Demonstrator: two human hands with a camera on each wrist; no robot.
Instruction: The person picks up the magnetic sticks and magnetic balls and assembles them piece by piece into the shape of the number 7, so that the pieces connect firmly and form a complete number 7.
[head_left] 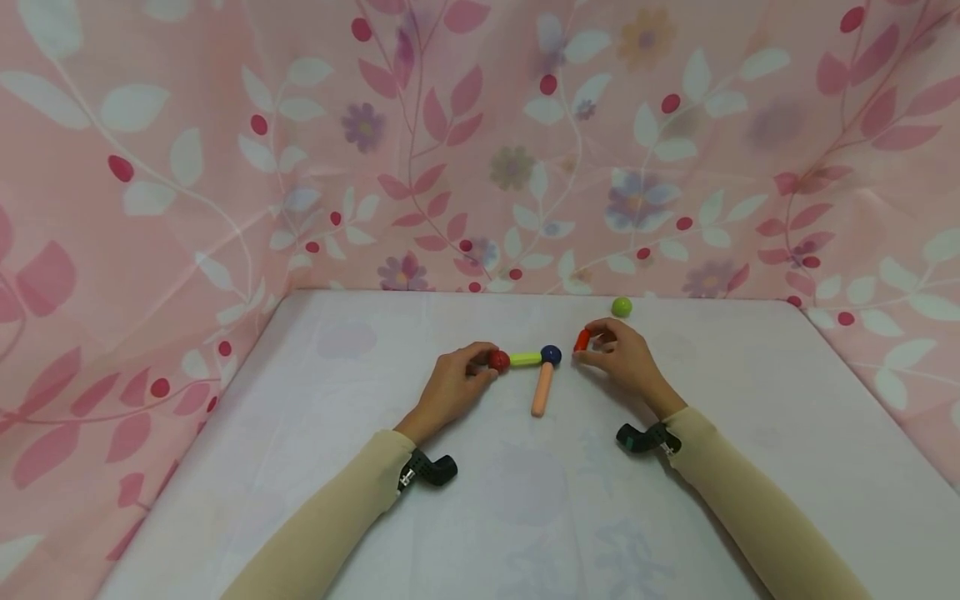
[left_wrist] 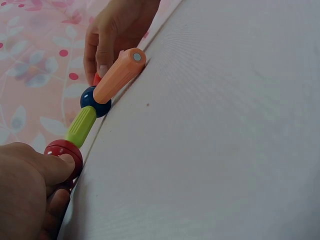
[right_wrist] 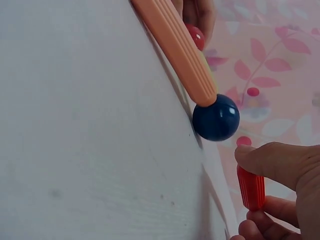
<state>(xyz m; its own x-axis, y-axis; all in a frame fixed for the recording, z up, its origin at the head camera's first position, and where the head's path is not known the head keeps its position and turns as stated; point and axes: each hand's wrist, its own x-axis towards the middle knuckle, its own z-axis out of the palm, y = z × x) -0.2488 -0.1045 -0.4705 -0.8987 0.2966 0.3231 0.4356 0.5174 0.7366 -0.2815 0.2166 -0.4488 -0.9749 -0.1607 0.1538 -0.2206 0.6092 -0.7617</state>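
Observation:
My left hand (head_left: pixel 459 379) grips a red ball (head_left: pixel 498 361) between thumb and fingers. From that ball a short yellow-green rod (head_left: pixel 525 359) runs right to a dark blue ball (head_left: pixel 551 355). A longer orange rod (head_left: pixel 542 390) reaches from the blue ball toward me; its free end shows a round metallic disc in the left wrist view. Just right of the blue ball, my right hand (head_left: pixel 624 358) pinches a short red rod (right_wrist: pixel 251 189) between thumb and fingertips. In the right wrist view a gap separates this rod from the blue ball.
A light green ball (head_left: pixel 622 307) sits near the table's back edge, beyond my right hand. The pale cloth-covered table (head_left: pixel 517 500) ends at a pink floral curtain (head_left: pixel 480 150). Each wrist wears a black camera mount (head_left: pixel 431 469).

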